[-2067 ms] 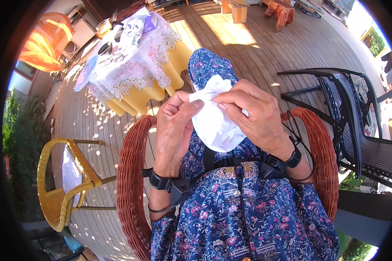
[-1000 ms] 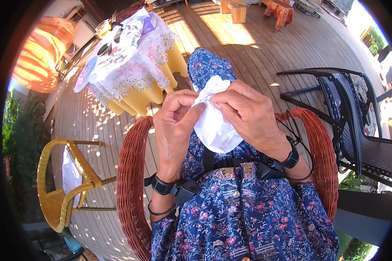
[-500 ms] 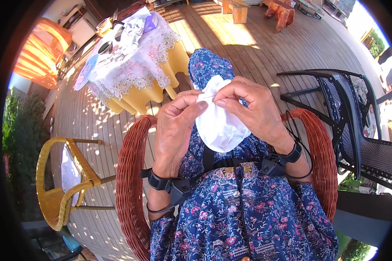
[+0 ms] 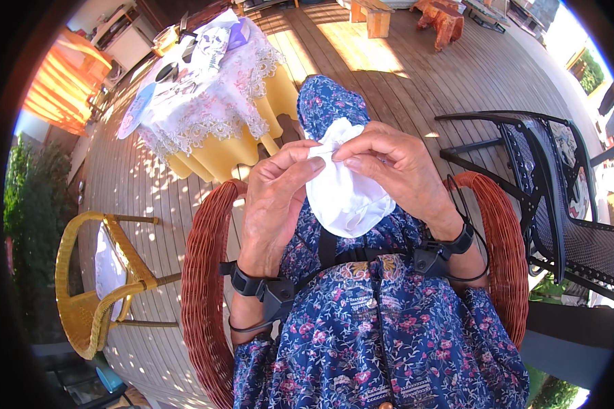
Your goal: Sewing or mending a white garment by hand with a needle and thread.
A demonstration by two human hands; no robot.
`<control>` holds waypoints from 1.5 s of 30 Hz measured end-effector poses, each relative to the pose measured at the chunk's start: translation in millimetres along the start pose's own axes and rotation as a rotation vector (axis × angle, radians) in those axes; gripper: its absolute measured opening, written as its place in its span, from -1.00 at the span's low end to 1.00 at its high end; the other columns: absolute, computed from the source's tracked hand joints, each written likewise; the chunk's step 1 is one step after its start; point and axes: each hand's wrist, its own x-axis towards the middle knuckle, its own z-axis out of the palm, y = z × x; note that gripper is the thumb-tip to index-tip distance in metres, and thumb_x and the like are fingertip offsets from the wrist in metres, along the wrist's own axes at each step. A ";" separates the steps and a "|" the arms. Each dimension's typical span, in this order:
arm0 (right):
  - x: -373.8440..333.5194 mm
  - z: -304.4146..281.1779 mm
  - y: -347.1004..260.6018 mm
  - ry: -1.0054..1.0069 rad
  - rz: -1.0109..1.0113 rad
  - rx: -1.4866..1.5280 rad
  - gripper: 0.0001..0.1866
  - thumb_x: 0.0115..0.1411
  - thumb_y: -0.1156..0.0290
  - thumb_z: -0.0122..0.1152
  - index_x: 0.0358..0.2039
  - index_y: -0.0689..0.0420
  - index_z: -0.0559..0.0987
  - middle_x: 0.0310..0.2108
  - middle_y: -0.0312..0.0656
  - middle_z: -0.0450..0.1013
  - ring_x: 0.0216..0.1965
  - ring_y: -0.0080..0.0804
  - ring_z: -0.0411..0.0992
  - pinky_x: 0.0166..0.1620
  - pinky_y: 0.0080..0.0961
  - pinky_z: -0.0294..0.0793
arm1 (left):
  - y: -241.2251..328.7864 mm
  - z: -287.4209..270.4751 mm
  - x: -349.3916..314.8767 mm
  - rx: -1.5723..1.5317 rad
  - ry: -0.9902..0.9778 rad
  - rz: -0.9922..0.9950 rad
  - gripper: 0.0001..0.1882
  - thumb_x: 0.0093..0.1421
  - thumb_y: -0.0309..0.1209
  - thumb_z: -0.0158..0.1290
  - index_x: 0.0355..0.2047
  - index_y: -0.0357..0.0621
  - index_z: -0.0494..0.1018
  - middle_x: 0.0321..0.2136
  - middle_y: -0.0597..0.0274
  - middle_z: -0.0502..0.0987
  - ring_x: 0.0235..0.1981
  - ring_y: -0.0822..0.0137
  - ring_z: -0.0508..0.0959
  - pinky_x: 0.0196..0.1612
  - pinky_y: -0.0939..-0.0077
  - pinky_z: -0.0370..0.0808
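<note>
A thin white cloth point(image 4: 348, 204) hangs in front of my lap, bunched at its top edge. My left hand point(image 4: 274, 184) pinches that edge between thumb and fingers from the left. From the right, my right hand point(image 4: 402, 174) grips the same edge a short way off, thumb below the fingers. The fingertips nearly meet; whether they hold anything thin besides the cloth is too small to make out. Under and behind the cloth is my blue floral garment point(image 4: 361, 327), spread over my legs. Black straps with small boxes sit at both wrists.
Red wicker armrests point(image 4: 208, 293) rise on both sides of me. A table with a lace-edged cloth point(image 4: 208, 126) stands ahead left, loaded with papers and small items. A yellow wicker chair point(image 4: 82, 313) is at left, a black metal chair point(image 4: 546, 184) at right. Farther off is a wooden bench point(image 4: 377, 20).
Both hands keep their pinch on the white cloth. The right thumb and fingertips have shifted slightly along its edge; the cloth's hanging part has moved very little.
</note>
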 end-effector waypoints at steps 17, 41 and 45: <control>0.5 -0.4 5.0 -0.018 0.015 0.146 -0.88 0.17 0.50 0.21 -0.27 0.19 0.61 -0.35 -0.27 0.47 -0.32 -0.61 0.43 -0.25 -0.66 0.42 | 1.4 3.2 -1.4 -0.033 -0.022 -0.015 -0.87 0.15 -0.60 0.06 -0.29 -0.38 0.54 -0.30 0.22 0.54 -0.34 0.47 0.55 -0.19 0.60 0.49; 15.3 7.9 -31.3 0.130 -0.562 -0.338 -0.90 0.22 0.47 0.07 -0.26 0.18 0.46 -0.40 -0.13 0.44 -0.44 -0.32 0.47 -0.37 -0.45 0.49 | -5.2 10.8 -1.7 0.224 0.085 0.149 -0.94 0.14 -0.60 0.09 -0.35 -0.27 0.52 -0.39 0.33 0.53 -0.41 0.63 0.48 -0.32 0.76 0.40; 13.0 -20.2 -58.4 0.092 -0.429 0.439 -0.81 0.38 0.38 -0.17 -0.08 0.19 0.27 -0.44 -0.17 0.39 -0.48 -0.51 0.41 -0.27 -0.41 0.61 | -5.3 2.1 0.8 -0.012 -0.004 0.084 -0.97 0.17 -0.59 0.06 -0.37 -0.25 0.49 -0.41 0.26 0.58 -0.39 0.54 0.55 -0.27 0.69 0.47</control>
